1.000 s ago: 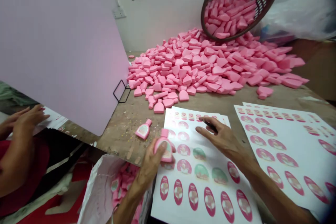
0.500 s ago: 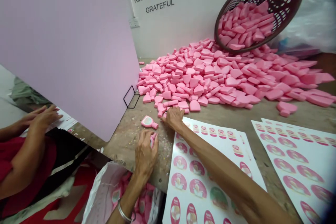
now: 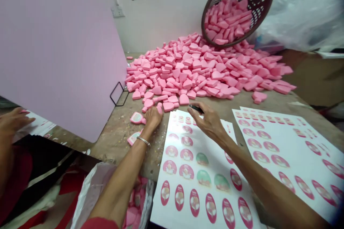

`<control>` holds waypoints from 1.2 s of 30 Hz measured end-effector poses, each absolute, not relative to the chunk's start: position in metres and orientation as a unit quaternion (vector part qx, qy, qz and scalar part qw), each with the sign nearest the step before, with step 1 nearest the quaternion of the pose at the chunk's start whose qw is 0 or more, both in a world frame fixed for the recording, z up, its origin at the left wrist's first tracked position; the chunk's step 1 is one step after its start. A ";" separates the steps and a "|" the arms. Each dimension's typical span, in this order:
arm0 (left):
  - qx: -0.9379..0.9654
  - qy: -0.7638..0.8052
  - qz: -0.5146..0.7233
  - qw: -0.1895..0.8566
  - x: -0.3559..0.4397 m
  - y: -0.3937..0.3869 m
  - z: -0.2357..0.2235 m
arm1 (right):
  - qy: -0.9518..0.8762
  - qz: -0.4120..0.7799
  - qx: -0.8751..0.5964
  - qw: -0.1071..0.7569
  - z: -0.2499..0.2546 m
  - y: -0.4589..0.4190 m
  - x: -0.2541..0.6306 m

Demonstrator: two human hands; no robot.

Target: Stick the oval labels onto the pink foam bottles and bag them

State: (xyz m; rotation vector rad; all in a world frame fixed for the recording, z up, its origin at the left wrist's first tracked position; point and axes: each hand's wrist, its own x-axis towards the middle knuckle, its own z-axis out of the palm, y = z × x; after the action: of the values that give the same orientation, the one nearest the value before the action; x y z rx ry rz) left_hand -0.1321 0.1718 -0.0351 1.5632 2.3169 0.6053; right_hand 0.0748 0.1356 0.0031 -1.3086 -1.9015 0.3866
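Note:
At the near edge of a heap of pink bottle-shaped pieces [image 3: 184,75], my left hand [image 3: 153,117] has its fingers closed around one pink piece [image 3: 159,107], partly hidden by them. Two pieces bearing pale labels lie by this hand: one labelled piece [image 3: 136,117] left of the fingers, another labelled piece [image 3: 133,138] beside the wrist, partly covered by the forearm. Above a white sheet of stickers [image 3: 185,150], my right hand [image 3: 211,120] pinches a slim dark tool [image 3: 197,108] whose exact kind I cannot make out. Pink and green stickers remain on the sheet.
A tipped brown basket [image 3: 264,0] spills pieces onto the wooden table [image 3: 118,143]. More sticker sheets [image 3: 282,125] lie right. A large pink board [image 3: 59,50] stands left, and another person's hand [image 3: 13,121] shows beneath it. A white sack [image 3: 88,189] holds pieces below the edge.
My left hand has left a labelled piece on the table and moved forward to the heap. My right hand has drawn back from the heap to above the sticker sheet. The view has shifted right.

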 end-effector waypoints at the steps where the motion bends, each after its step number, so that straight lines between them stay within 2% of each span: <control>1: 0.543 0.799 0.212 0.147 -0.133 0.170 -0.032 | -0.746 0.157 -0.526 0.376 -0.001 0.121 0.090; 6: 0.553 0.772 0.262 0.174 -0.125 0.121 -0.007 | -0.720 0.142 -0.595 0.329 -0.038 0.041 0.145; 8: 0.558 0.748 0.276 0.232 -0.111 0.086 -0.001 | -0.712 0.134 -0.606 0.330 -0.049 0.020 0.151; 9: 0.561 0.722 0.282 0.292 -0.102 0.067 0.000 | -0.712 0.125 -0.608 0.330 -0.052 0.013 0.151; 11: 0.496 0.621 0.333 0.508 -0.082 0.033 -0.005 | -0.726 0.085 -0.603 0.320 -0.055 0.007 0.147; 14: 0.425 0.565 0.372 0.602 -0.054 0.000 -0.018 | -0.758 0.001 -0.585 0.287 -0.055 0.007 0.140; 17: 0.409 0.561 0.403 0.596 -0.038 -0.009 -0.026 | -0.777 -0.049 -0.575 0.252 -0.053 0.008 0.137; 21: 0.423 0.575 0.409 0.569 -0.034 -0.007 -0.027 | -0.789 -0.049 -0.569 0.225 -0.053 0.008 0.137; 29: 0.444 0.577 0.400 0.557 -0.035 -0.011 -0.031 | -0.780 0.057 -0.563 0.266 -0.055 0.013 0.141; 36: 0.437 0.565 0.403 0.572 -0.039 -0.010 -0.031 | -0.773 -0.004 -0.574 0.270 -0.055 0.010 0.133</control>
State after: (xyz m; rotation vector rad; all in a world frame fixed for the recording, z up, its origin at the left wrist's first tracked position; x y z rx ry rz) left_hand -0.0389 -0.0099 -0.0313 1.0258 1.3259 0.9448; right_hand 0.1332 0.0099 -0.0552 -1.5475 -2.0820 -0.0114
